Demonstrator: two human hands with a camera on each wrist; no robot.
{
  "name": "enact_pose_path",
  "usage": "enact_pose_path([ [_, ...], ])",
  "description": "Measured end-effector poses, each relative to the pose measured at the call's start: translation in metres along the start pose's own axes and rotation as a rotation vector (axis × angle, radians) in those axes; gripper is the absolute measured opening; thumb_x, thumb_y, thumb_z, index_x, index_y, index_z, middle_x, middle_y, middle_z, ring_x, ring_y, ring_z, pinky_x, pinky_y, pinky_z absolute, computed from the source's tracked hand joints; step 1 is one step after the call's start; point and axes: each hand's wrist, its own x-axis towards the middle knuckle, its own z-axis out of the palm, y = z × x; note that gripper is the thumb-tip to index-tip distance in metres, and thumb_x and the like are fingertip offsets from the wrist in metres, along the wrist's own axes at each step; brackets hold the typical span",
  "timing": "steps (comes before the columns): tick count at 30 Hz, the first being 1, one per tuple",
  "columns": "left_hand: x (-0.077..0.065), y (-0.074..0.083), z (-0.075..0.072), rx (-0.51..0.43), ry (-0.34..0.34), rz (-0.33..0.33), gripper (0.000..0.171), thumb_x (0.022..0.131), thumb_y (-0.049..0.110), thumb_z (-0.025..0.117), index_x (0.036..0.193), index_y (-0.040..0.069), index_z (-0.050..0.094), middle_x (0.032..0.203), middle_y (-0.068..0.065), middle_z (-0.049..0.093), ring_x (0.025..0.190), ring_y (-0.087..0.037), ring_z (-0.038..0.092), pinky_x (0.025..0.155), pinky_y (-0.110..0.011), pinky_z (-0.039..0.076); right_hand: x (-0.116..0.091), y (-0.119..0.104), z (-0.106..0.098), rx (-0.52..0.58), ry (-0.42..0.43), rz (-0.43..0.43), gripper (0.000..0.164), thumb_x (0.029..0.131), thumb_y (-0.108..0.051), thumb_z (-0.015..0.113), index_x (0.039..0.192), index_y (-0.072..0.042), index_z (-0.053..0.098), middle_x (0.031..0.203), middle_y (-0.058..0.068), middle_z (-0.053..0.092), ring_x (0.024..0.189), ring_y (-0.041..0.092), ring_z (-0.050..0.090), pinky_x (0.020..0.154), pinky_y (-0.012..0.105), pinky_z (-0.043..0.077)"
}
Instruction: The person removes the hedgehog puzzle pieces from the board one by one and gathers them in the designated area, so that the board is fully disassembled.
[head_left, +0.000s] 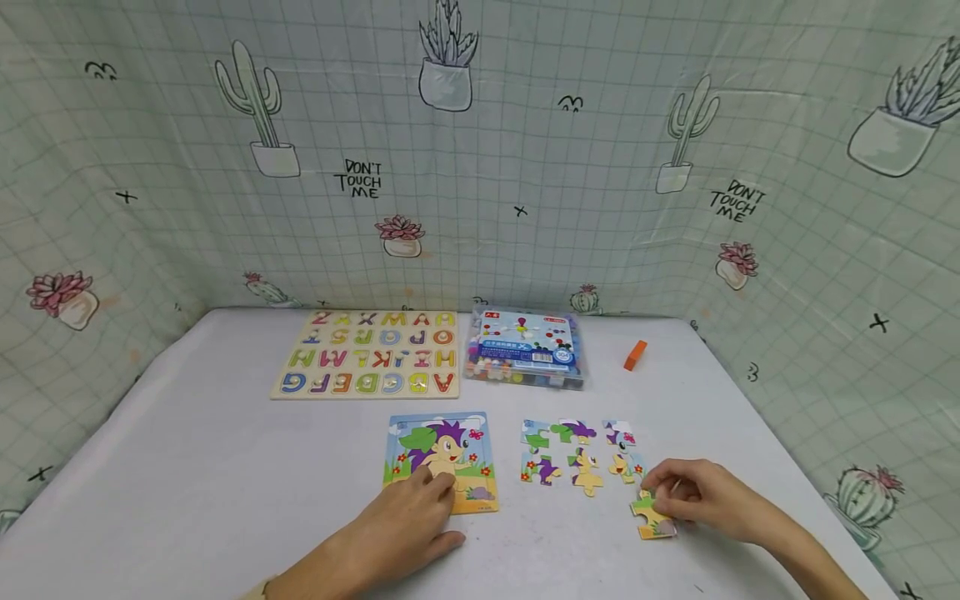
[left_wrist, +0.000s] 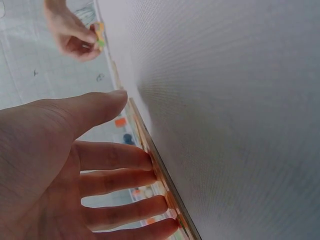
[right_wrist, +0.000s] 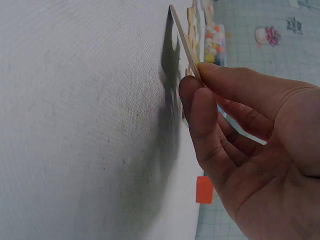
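Observation:
In the head view my left hand (head_left: 408, 521) rests its fingertips on the lower part of a square hedgehog picture board (head_left: 480, 490). The left wrist view shows those fingers nearly straight at the board's edge, with the thumb apart. My right hand (head_left: 712, 500) pinches a jigsaw piece (head_left: 656, 525) with yellow, green and a grey-purple stone on it. Seen edge-on in the right wrist view, the piece (right_wrist: 184, 41) tilts up from the white table, between thumb and fingers. Loose jigsaw pieces (head_left: 587, 475) lie in two rows between the hands.
Behind the picture board lies a wooden alphabet board (head_left: 365, 350) with coloured letters. Beside it is a clear plastic case (head_left: 525, 346) of small coloured parts. An orange block (head_left: 635, 355) sits at the back right. Patterned cloth (head_left: 480, 167) surrounds the white table (head_left: 225, 467).

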Motion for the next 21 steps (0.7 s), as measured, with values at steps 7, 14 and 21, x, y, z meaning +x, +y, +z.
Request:
enact_pose_path([
  [7,0.000,0.001,-0.001,0.004,-0.011,-0.009,0.054,0.090,0.055,0.062,0.120,0.011,0.070,0.120,-0.002,0.062,0.097,-0.018,0.052,0.088,-0.032,0.054,0.001,-0.003,0.003,-0.141,0.095,-0.008,0.010,0.095,-0.008,0.062,0.104,-0.008,0.065,0.080,-0.007,0.061,0.063,-0.003,0.053,0.054,0.020,0.048],
  [14,0.001,0.001,0.000,-0.011,-0.020,-0.020,0.054,0.089,0.055,0.063,0.120,0.011,0.070,0.121,-0.003,0.063,0.098,-0.019,0.054,0.090,-0.033,0.054,0.004,-0.009,0.006,-0.239,0.116,-0.002,0.013,0.092,-0.008,0.066,0.104,-0.013,0.064,0.081,-0.010,0.061,0.065,-0.005,0.052,0.056,0.019,0.047],
  [21,0.000,0.000,0.000,-0.011,-0.018,-0.015,0.054,0.090,0.054,0.063,0.120,0.011,0.070,0.121,-0.003,0.062,0.098,-0.019,0.053,0.090,-0.033,0.054,0.006,-0.019,0.012,-0.336,0.106,0.107,0.034,0.084,-0.019,0.076,0.114,-0.016,0.060,0.094,-0.005,0.060,0.061,-0.005,0.045,0.056,0.018,0.041],
])
